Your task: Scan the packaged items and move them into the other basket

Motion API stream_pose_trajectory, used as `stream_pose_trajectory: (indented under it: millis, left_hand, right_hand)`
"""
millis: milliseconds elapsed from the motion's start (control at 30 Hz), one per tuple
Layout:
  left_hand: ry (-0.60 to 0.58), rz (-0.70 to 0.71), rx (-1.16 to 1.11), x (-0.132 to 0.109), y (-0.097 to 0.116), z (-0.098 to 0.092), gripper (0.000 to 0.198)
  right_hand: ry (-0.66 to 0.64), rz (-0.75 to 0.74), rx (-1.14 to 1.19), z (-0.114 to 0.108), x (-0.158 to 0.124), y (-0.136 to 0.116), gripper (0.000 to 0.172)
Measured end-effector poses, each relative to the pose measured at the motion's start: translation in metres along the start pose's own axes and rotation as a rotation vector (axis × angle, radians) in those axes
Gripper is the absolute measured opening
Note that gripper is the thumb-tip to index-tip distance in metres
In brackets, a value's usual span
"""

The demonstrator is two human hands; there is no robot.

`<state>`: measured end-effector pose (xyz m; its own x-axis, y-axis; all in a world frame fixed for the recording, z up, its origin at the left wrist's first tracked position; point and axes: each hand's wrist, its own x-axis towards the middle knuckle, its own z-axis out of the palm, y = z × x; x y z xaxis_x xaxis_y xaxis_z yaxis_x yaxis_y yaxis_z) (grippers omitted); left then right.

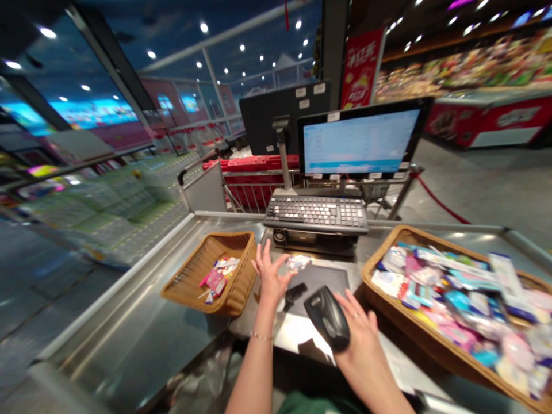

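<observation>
One barcode scanner (326, 316) gripped, one wrapped item (299, 263) beside your left hand (269, 279).
Your right hand (362, 342) has its fingers (349, 305) closed round the barcode scanner. Your left hand's fingers are spread and empty, the wrapped item just beside them on the tabletop (129, 328), flanked by two wicker baskets: small basket (239, 284), large basket (371, 284).

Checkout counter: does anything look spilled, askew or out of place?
Nothing stands out. Packets sit inside the small wicker basket and the large wicker tray. One small clear-wrapped item lies loose by the left hand; the right hand holds a black handheld scanner.

Keyboard (316, 214) below monitor (360, 141) (lit)
</observation>
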<state>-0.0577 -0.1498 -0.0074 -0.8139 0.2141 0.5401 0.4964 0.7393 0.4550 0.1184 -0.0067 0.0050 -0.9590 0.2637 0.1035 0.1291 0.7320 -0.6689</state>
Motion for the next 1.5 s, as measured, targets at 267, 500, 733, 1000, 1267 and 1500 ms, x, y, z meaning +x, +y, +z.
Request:
stream_pose_trajectory:
  millis: [267,500,733,1000,1267,1500]
  left_hand:
    - [0.016,-0.024,0.003,-0.001,-0.008,-0.004,0.034]
    - [0.044,-0.019,0.038,-0.003,-0.017,-0.011,0.035]
    - [0.072,-0.003,0.085,-0.003,-0.024,-0.020,0.035]
    - [0.093,-0.010,0.118,-0.004,-0.030,-0.030,0.036]
    - [0.115,-0.033,0.114,-0.006,-0.037,-0.038,0.034]
    - [0.129,-0.049,0.127,-0.006,-0.042,-0.046,0.034]
  right_hand:
    - [0.054,-0.037,-0.033,0.001,0.000,-0.016,0.048]
    - [0.044,-0.072,-0.024,0.005,0.002,-0.020,0.044]
    - [0.005,-0.087,0.015,0.010,0.005,-0.024,0.043]
    - [-0.035,-0.101,0.059,0.012,0.009,-0.031,0.042]
    - [-0.041,-0.128,0.072,0.017,0.011,-0.036,0.044]
    - [-0.034,-0.153,0.092,0.022,0.013,-0.040,0.045]
